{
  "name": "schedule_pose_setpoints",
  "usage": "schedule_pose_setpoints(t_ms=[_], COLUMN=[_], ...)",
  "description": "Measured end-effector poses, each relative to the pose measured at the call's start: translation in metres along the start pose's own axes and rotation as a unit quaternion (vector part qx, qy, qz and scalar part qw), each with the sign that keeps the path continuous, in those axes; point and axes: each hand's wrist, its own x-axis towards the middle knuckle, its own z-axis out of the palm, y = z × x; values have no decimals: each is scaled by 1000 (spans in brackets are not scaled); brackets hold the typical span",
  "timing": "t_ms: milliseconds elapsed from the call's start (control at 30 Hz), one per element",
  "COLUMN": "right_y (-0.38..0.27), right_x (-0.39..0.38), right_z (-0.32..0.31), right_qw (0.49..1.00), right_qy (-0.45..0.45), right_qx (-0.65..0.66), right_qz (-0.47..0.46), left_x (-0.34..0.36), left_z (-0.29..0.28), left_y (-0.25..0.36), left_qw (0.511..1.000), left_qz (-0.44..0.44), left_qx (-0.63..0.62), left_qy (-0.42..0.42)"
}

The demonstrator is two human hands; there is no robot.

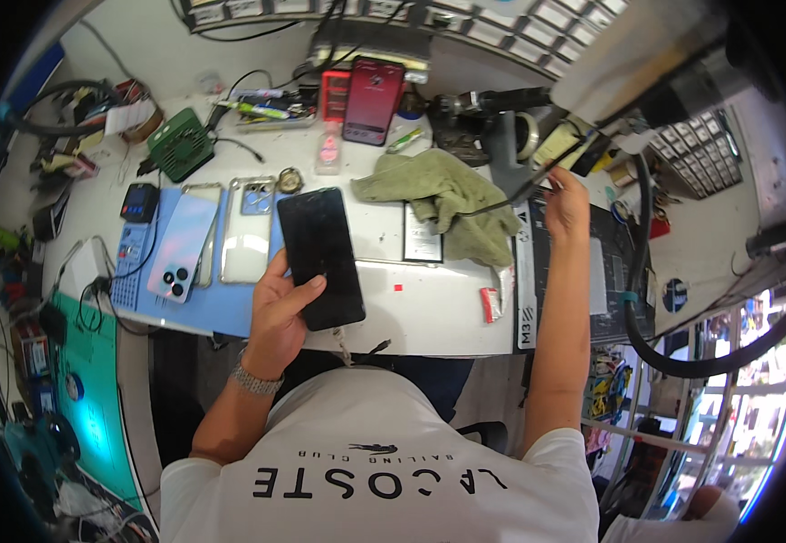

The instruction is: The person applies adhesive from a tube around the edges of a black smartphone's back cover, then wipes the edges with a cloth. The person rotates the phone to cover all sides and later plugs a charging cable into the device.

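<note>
A black phone (325, 244) is held upright in my left hand (280, 299), thumb across its screen. My right hand (563, 195) reaches up at the right beside a grey stand (510, 158), fingertips pinched at something thin I cannot make out. An olive cloth (438, 195) lies crumpled between the hands, over part of a white-labelled rectangular item (420, 242). Left of the black phone, a pale phone (185, 240) and clear cases (246, 249) rest on a blue mat (139, 299).
A red-screen phone (371, 104) stands at the back near a green fan (180, 145) and tools (271, 109). A black mat (619, 285) and curved hose (642, 330) are at the right. Part of another person (700, 511) shows lower right.
</note>
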Motion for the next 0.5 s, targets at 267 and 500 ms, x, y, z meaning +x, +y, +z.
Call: schedule_pose_setpoints(t_ms=[267,500], right_y=[7,11], right_x=[-39,-17], right_z=[-3,-12], right_qw=[994,984], right_qy=[31,27], right_qx=[-9,-84], right_qz=[104,152], left_x=[5,8], left_z=[-12,-16], left_y=[-3,-6], left_qw=[1000,999], left_qz=[-11,-13], left_qx=[-8,-31], left_qy=[4,-18])
